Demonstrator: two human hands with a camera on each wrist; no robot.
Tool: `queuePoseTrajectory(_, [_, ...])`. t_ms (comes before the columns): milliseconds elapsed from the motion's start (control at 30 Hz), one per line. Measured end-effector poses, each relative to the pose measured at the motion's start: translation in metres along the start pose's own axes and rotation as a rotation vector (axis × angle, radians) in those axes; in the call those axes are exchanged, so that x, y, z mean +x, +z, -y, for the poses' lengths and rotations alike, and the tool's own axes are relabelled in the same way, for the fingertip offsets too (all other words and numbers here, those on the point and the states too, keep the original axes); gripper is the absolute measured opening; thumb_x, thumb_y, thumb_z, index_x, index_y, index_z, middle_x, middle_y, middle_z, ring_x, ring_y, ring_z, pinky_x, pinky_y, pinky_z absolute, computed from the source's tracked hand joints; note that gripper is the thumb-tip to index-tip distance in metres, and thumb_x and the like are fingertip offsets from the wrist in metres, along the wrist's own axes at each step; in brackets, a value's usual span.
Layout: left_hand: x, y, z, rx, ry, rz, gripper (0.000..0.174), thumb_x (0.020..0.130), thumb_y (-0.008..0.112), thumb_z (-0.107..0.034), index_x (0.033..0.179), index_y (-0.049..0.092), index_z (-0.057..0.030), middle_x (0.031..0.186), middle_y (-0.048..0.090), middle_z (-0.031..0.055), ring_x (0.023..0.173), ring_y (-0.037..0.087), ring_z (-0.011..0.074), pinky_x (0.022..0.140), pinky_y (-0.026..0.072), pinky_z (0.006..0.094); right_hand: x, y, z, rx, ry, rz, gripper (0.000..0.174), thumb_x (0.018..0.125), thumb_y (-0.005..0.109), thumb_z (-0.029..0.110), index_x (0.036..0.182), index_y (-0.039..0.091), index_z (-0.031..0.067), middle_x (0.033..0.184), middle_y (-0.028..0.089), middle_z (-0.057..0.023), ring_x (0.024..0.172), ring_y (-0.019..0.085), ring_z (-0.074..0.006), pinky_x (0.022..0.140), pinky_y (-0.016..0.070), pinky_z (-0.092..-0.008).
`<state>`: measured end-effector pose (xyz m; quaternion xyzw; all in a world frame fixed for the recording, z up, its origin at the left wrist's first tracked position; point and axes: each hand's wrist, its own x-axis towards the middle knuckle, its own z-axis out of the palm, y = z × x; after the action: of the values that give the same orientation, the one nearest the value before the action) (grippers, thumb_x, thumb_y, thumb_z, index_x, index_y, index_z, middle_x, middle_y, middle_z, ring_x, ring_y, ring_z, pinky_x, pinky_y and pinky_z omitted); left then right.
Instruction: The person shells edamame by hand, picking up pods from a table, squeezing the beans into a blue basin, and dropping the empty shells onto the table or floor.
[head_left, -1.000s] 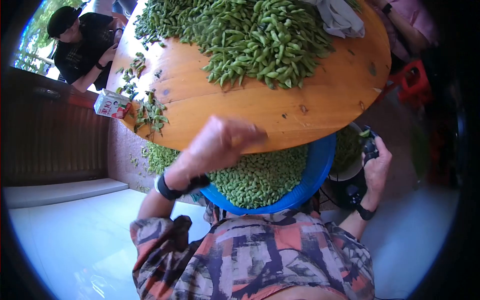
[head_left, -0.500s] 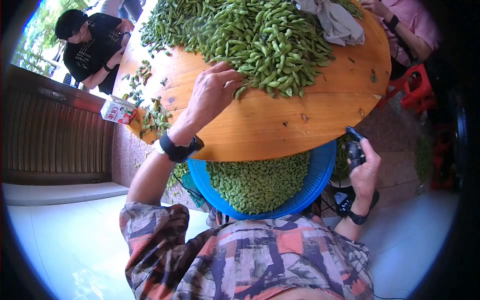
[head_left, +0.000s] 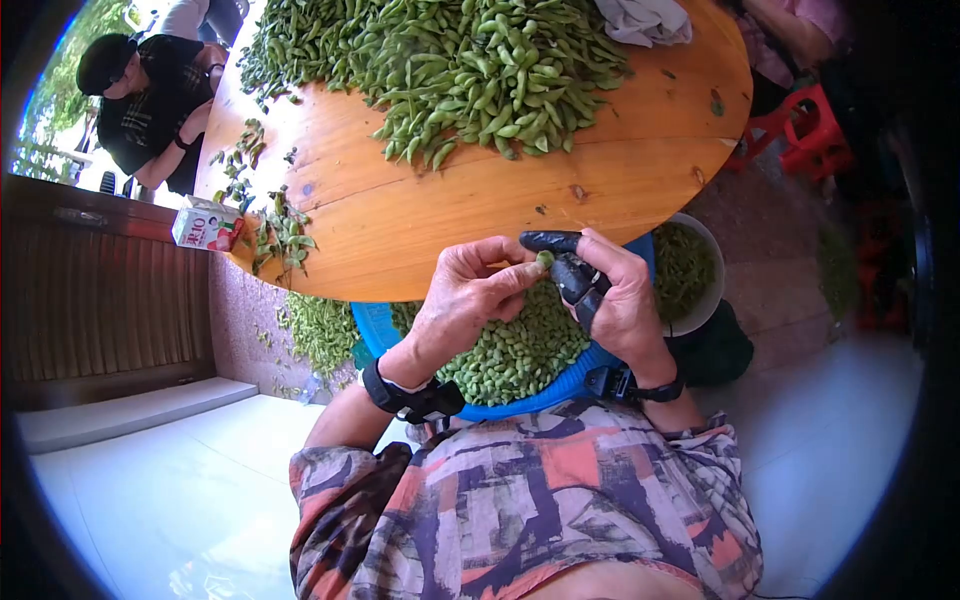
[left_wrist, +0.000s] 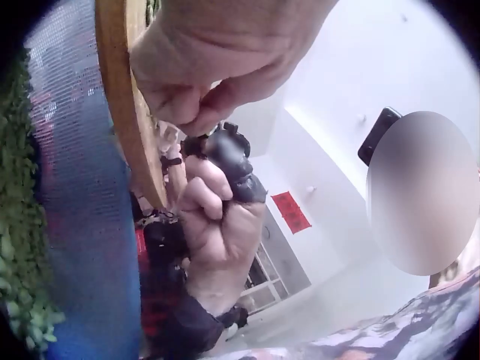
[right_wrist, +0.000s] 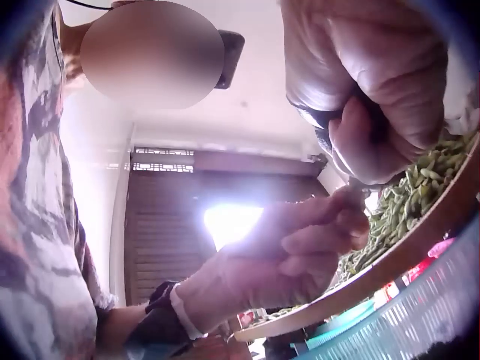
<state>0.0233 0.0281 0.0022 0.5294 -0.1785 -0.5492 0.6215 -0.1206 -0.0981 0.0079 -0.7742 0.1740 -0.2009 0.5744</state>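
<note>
So both hands have come together over the basin. The left hand [head_left: 470, 295] has thumb and fingertips pinched on a small green edamame pod [head_left: 545, 258], and the right hand [head_left: 622, 300] is gripping that same pod from the other side, its thumb and index finger wrapped in black finger covers [head_left: 572, 278]. The pod's mostly hidden by fingers, so can't say if it's split. Both wrists have black straps on.

Right under them there's a blue basin [head_left: 372, 325] loaded with shelled green beans [head_left: 510, 355], partly tucked below the edge of the wooden tabletop [head_left: 440, 215]. Just to its right is a pale tub [head_left: 719, 275] with more green stuff in it, pods or hulls, can't tell which.

Up on the tabletop: a massive edamame pile [head_left: 470, 70], a grey cloth [head_left: 645, 20] by its right side, and over on the left edge a drink carton [head_left: 208, 225] next to some scattered pods [head_left: 283, 235]. Someone in a black cap [head_left: 150, 110] sits past the left side, and there's a red plastic stool [head_left: 815, 130] off to the right.
</note>
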Motion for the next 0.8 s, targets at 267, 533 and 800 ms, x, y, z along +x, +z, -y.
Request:
queuePoseTrajectory(267, [0.009,0.009,-0.028,0.955,0.370,0.057,0.013,0.087,0.069,-0.013,0.091,0.066,-0.0012,0.069,0.059,0.0029,0.053,0.050,0.0080,0.047,0.0388,0.0239,-0.015,-0.017,-0.009,0.148,0.120,-0.211,0.016,0.085,0.058,0.006,0.097,0.067,0.0008,0.075,0.052,0.0009,0.069,0.052,-0.0076,0.059,0.0389,-0.0227])
queuePoseTrajectory(533, [0.088,-0.074,-0.086,1.481,0.865,-0.360,0.010,0.082,0.065,-0.006,0.092,0.068,-0.0030,0.088,0.061,0.0121,0.075,0.063,0.0311,0.067,0.0502,0.0383,-0.070,-0.123,-0.073,-0.550,0.209,-0.571,0.033,0.073,0.043,-0.011,0.103,0.058,-0.0062,0.087,0.063,-0.0130,0.080,0.062,-0.0215,0.076,0.0497,-0.0321])
queuePoseTrajectory(800, [0.088,-0.075,-0.092,1.566,0.777,-0.326,0.013,0.084,0.060,-0.003,0.096,0.065,-0.0029,0.090,0.061,0.0131,0.078,0.063,0.0323,0.070,0.0500,0.0385,-0.067,-0.125,-0.038,-0.742,0.349,-0.636,0.035,0.080,0.044,-0.007,0.111,0.060,-0.0051,0.087,0.066,-0.0173,0.080,0.063,-0.0224,0.077,0.0494,-0.0344])
